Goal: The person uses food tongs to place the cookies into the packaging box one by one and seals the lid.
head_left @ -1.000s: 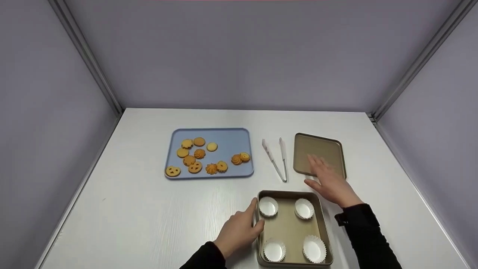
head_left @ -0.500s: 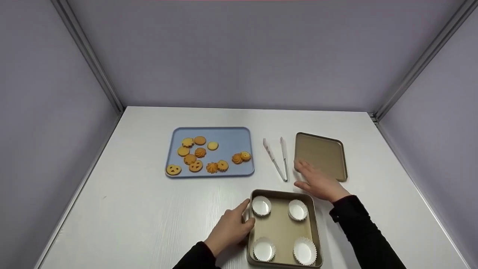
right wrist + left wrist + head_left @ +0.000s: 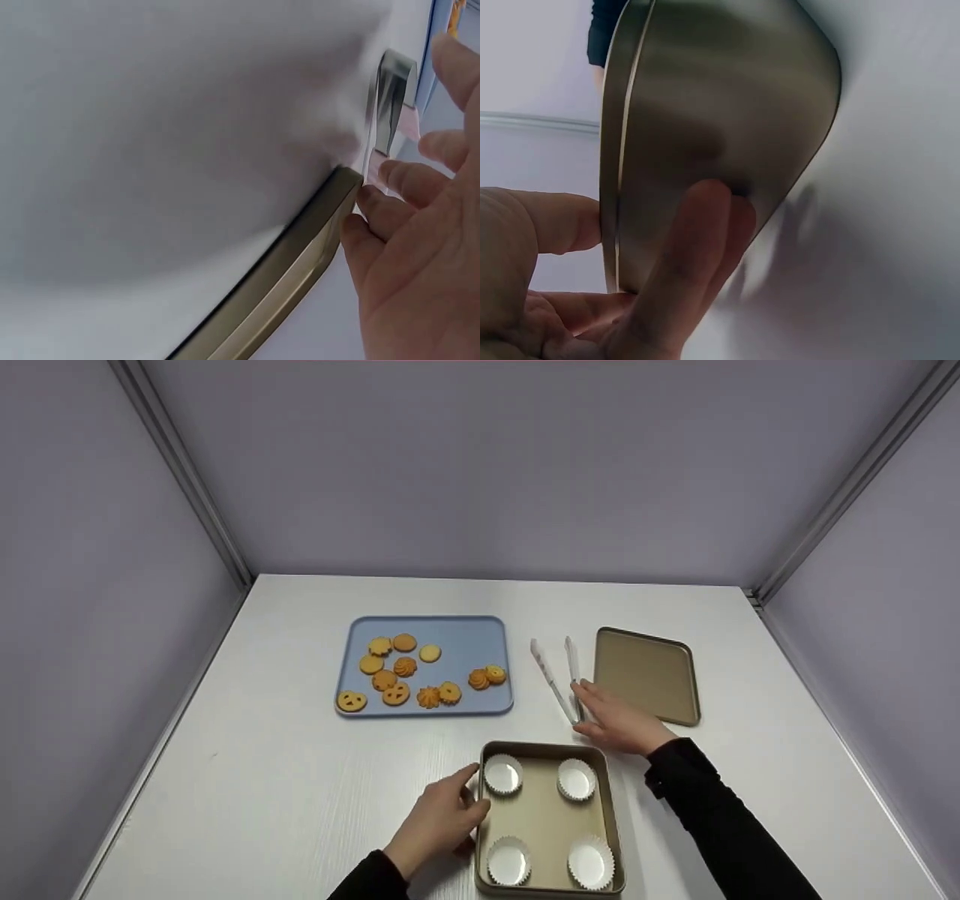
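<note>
A deep gold-brown baking pan (image 3: 544,817) stands at the table's front, with several white fluted paper cups (image 3: 509,861) inside. My left hand (image 3: 439,815) holds its left wall. In the left wrist view the thumb is at the rim and the fingers (image 3: 697,247) lie against the outer side. Behind the pan, metal tongs (image 3: 553,684) with pale tips lie spread on the table. My right hand (image 3: 619,722) reaches over their hinge end, fingers extended and holding nothing. In the right wrist view, the tongs' bend (image 3: 394,97) shows just beyond those fingers.
At the back left lies a blue tray (image 3: 472,634) with several cookies (image 3: 396,694). A flat gold-brown lid or shallow tray (image 3: 649,675) lies right of the tongs. Grey panels (image 3: 480,472) enclose the white table (image 3: 285,795) at the back and sides.
The baking pan with its paper cups has slid left along with my left hand. My right hand has moved left from over the flat gold-brown piece to the tongs.
</note>
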{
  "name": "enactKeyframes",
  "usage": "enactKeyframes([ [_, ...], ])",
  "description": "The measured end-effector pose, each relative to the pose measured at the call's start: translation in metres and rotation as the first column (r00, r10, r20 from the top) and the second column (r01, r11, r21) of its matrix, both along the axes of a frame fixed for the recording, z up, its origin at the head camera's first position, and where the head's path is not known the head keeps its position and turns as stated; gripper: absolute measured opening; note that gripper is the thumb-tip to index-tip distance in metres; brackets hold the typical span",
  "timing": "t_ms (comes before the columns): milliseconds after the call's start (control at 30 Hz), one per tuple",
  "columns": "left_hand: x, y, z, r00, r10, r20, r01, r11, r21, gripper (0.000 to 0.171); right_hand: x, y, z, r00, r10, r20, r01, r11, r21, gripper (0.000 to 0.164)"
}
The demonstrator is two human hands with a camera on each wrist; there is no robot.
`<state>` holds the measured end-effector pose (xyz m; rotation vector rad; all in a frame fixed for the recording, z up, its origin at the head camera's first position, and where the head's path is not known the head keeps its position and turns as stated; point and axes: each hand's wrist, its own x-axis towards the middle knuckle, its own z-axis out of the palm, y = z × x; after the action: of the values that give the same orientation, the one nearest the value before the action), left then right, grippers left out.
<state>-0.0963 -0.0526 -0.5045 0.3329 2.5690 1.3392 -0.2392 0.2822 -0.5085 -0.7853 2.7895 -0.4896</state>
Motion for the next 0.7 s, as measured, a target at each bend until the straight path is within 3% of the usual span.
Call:
enactKeyframes([
  [333,0.003,-0.014,0.002,0.999,0.025,0.031,-0.026,0.999,0.034,0.063,-0.021,-0.030,0.001,0.978,-0.160,-0.132,0.162,0.987,0.002,0.076],
  [700,0.004,-0.020,0.004,0.999,0.033,0.035,-0.033,0.999,0.006,0.063,-0.033,-0.042,-0.003,0.965,-0.134,-0.226,0.176,0.968,0.180,0.080],
])
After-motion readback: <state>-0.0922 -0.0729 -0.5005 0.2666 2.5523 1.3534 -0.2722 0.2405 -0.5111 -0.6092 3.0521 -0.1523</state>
